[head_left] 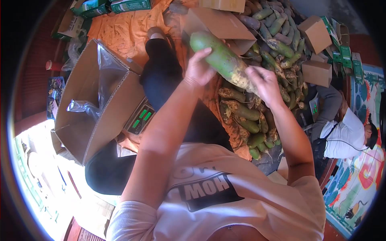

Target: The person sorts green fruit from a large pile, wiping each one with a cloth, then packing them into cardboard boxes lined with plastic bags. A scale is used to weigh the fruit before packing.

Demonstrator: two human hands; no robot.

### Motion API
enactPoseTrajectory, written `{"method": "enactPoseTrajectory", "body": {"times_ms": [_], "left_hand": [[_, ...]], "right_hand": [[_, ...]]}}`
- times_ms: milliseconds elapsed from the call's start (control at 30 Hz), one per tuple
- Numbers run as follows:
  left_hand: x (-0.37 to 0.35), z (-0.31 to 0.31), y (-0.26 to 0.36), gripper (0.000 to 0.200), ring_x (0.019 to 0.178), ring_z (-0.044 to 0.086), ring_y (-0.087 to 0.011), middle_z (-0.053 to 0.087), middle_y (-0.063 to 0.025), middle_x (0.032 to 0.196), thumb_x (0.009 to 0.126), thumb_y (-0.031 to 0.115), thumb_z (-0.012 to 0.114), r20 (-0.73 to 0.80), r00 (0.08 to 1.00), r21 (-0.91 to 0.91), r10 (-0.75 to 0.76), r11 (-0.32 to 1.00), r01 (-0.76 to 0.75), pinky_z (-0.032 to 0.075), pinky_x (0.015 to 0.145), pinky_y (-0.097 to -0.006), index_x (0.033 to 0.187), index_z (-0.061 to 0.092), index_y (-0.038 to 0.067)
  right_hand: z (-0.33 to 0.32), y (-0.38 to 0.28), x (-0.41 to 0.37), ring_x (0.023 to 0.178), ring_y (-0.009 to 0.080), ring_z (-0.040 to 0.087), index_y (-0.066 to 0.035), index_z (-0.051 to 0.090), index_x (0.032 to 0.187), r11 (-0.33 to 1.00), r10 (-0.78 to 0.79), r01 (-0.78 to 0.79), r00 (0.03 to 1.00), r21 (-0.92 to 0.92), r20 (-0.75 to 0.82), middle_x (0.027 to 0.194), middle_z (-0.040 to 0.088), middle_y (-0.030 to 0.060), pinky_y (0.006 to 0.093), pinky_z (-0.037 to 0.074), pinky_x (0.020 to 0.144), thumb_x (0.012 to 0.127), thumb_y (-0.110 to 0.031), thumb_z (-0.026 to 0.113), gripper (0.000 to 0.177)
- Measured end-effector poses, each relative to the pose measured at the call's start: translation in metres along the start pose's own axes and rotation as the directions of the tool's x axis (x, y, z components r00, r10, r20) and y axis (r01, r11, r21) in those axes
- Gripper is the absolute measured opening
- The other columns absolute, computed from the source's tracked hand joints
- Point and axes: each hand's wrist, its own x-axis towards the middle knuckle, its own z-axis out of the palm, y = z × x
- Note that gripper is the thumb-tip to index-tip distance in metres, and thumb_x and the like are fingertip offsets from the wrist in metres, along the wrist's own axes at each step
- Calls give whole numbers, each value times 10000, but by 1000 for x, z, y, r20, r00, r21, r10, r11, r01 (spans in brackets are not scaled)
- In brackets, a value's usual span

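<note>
A large green radish [219, 60] with a pale, soil-stained lower end is held up in front of my body. My left hand [200, 68] grips its thick green part from below, the thumb lying along its side. At the tapered dirty end, my right hand [263, 83] is closed, its fingers pinching around the tip. Behind and below the radish lies a big pile of similar radishes [245, 112], many with brown soil on them.
An open carton [84, 100] with a plastic liner stands at the left beside a scale [140, 117] with green digits. Another carton [219, 26] lies behind the radish. Small boxes [315, 34] and another person [345, 132] are at the right. Orange sheeting [120, 32] covers the floor.
</note>
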Motion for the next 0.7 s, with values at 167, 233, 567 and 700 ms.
{"method": "enactPoseTrajectory", "body": {"times_ms": [167,233,567,700], "left_hand": [[-7,-1,-5,588,1244,415,-320,491,-150,1282,792,259,654,19,1000,192,-5,981,1,277,1092,-474,1269,433,-5],[-10,2,-14,526,1124,513,-306,548,-143,1187,803,288,681,-77,997,-12,-12,1000,11,373,1010,-470,1217,477,35],[26,53,24,221,798,610,-202,649,-71,856,883,184,612,-231,934,174,273,956,-237,511,706,-367,1044,634,35],[1,108,64,293,827,624,-264,649,-148,951,841,159,633,-45,706,921,707,303,-245,504,763,-375,1080,615,-9]], "right_hand": [[2,-8,0,1309,339,355,-67,212,1447,869,-208,184,978,-460,-2,1419,342,227,397,349,1036,816,-444,648,855],[15,-37,-5,1265,338,418,-88,214,1440,849,-261,287,958,-443,121,1373,395,223,396,376,1016,684,-361,793,991],[-8,-14,27,1132,203,481,-7,391,1307,911,-402,405,915,-77,42,1242,488,102,326,379,970,651,-83,780,766],[-40,-42,41,1130,208,475,-9,389,1319,933,-341,319,933,-169,-117,1237,490,109,328,356,985,674,-42,737,733]]}}
